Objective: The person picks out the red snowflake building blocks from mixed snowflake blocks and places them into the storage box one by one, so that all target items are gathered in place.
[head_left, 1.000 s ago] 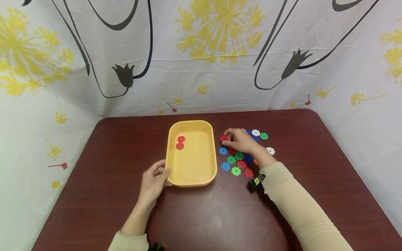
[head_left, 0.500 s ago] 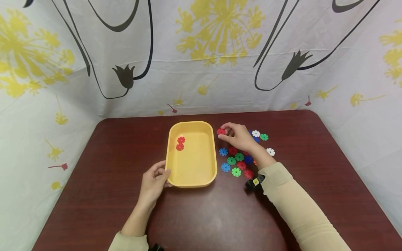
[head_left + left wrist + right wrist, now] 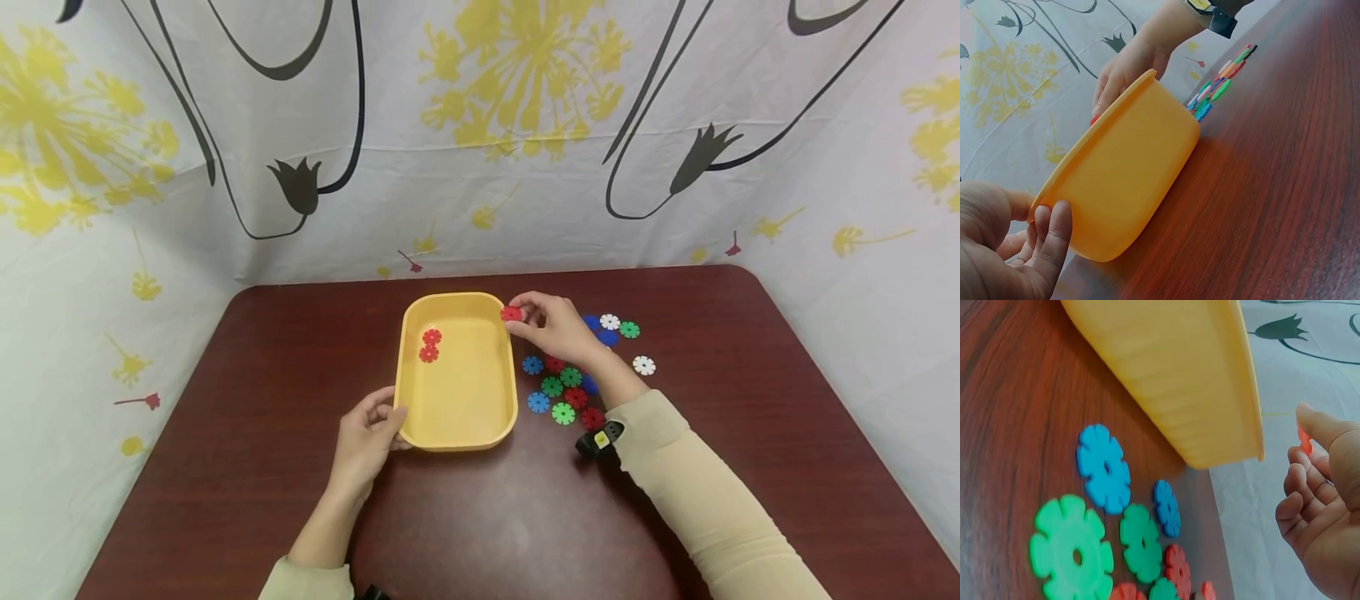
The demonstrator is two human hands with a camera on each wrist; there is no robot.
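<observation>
My right hand [image 3: 557,327] pinches a red snowflake disc [image 3: 512,313] between thumb and fingertips. In the head view the disc overlaps the right rim of the yellow tray [image 3: 457,408], near its far corner. In the right wrist view the hand [image 3: 1329,478] holds the red disc [image 3: 1304,439] beyond the tray's edge. My left hand [image 3: 367,437] grips the tray's near left rim, thumb over the edge and fingers outside. Two red discs [image 3: 429,354] lie inside the tray, toward its left side.
Right of the tray, several loose discs in blue [image 3: 538,402], green [image 3: 563,413], red and white [image 3: 643,365] lie on the dark wooden table [image 3: 300,358]. My right forearm [image 3: 697,467] partly covers that group. A patterned cloth [image 3: 480,167] hangs behind the table.
The right hand has lifted the red disc from beside the loose pieces and carried it left to the tray's rim. The left hand keeps its grip on the tray.
</observation>
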